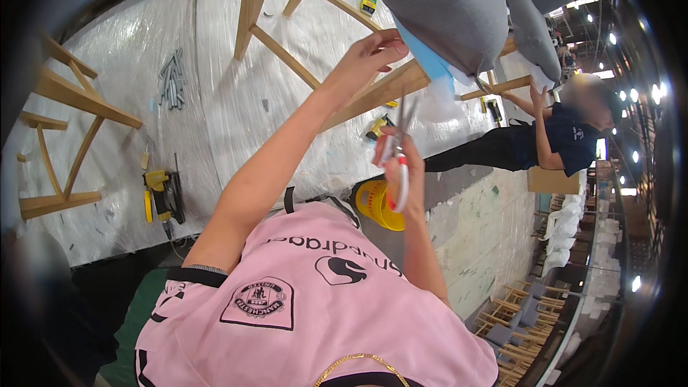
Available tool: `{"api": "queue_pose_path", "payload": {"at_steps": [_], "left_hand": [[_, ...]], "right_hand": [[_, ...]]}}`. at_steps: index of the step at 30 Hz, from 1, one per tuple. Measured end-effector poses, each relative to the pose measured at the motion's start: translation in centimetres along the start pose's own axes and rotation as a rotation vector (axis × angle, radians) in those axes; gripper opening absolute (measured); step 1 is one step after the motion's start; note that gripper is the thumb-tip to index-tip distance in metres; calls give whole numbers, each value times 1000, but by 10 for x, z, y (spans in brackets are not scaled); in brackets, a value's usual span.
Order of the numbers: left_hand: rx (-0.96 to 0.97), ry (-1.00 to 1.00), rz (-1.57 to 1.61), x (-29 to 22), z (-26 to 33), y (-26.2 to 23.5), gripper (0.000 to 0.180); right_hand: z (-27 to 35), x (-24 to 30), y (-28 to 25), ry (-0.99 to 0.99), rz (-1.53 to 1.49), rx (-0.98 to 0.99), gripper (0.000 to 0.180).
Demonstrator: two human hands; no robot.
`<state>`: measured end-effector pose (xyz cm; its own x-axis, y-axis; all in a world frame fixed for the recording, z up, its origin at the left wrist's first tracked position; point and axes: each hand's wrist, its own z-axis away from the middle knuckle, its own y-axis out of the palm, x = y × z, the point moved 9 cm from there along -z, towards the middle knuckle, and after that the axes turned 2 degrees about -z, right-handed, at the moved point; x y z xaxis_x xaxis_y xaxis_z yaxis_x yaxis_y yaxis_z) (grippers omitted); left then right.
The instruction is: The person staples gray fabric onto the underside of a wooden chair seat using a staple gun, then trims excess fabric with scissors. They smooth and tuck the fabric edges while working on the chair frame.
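Note:
A pair of scissors [402,125] with red and white handles is in my right hand [412,168], its blades pointing up and slightly apart. My left hand [367,61] reaches up to the grey upholstered chair [437,7], its fingers bent and closed at the edge of a blue foam sheet [428,55] under the padding; the exact grip is partly hidden. White batting [440,104] hangs out below the blue sheet. The scissors' tips are just below that edge, in front of a wooden chair rail [380,93].
Plastic-wrapped work surface [215,21] holds staple strips [171,80], a yellow-black staple gun [163,195] and another yellow tool [378,127]. Wooden chair legs [86,97] jut in at left. A yellow bucket [380,204] stands below. A co-worker [552,132] handles another grey chair at right.

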<state>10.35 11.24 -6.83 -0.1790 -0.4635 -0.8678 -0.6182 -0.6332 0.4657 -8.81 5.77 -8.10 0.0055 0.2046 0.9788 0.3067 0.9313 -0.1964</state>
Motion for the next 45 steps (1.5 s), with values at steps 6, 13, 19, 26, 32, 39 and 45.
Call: {"api": "queue_pose_path", "payload": {"at_steps": [6,13,19,26,32,39,45], "left_hand": [[74,-87,-232,-10,-17,4,59],[-24,-82,-250,-3,-20,-5,57],[-46,-68,-275,-6,-18,-5,56],[-103,44,-306,-9,-18,-5,63],[-95,25,-293,-6,-19,-5,62],[-114,22,-304,-8,-17,-6,60],[-107,20,-261,-8,-18,-6,57]], "right_hand": [[-46,-24,22,-105,108,-208,62],[-69,-21,28,-219,-99,-322,40],[-74,-8,17,-220,-52,-369,40],[-69,1,19,-255,25,-378,45],[-73,2,17,-277,-23,-413,45],[-75,-11,17,-276,-55,-421,44],[-77,-9,19,-309,-26,-407,43]]}}
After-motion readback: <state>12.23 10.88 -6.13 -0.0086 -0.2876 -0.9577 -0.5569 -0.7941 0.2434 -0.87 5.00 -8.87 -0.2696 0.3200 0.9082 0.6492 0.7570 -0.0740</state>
